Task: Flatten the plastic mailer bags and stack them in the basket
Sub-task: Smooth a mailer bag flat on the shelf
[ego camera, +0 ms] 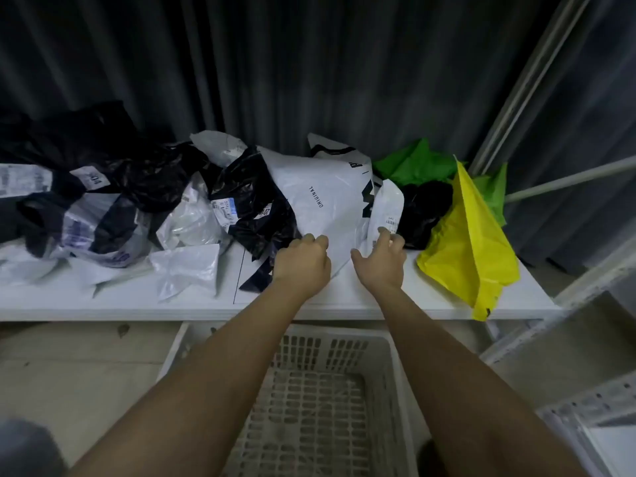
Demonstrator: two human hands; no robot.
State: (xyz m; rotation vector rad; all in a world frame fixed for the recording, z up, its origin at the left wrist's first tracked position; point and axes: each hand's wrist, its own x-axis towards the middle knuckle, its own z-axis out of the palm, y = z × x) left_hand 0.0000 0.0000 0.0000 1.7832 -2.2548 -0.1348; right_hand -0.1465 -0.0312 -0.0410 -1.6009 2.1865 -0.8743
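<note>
A big white mailer bag (320, 197) printed "ORIGINAL" lies crumpled at the middle of the white table (378, 297). My left hand (303, 259) has its fingers curled on the bag's near edge. To its right, my right hand (383, 256) reaches with loosely spread fingers onto a smaller white bag (390, 204) with a label. A white slotted basket (395, 380) stands on the floor below the table edge, between my forearms, with nothing visible inside.
Black mailer bags (113, 156) and white ones (187, 270) are heaped across the table's left half. A yellow bag (471, 242), a green bag (416, 163) and a black one (425, 208) lie at the right. White metal shelving (585, 390) stands at the right, dark curtain behind.
</note>
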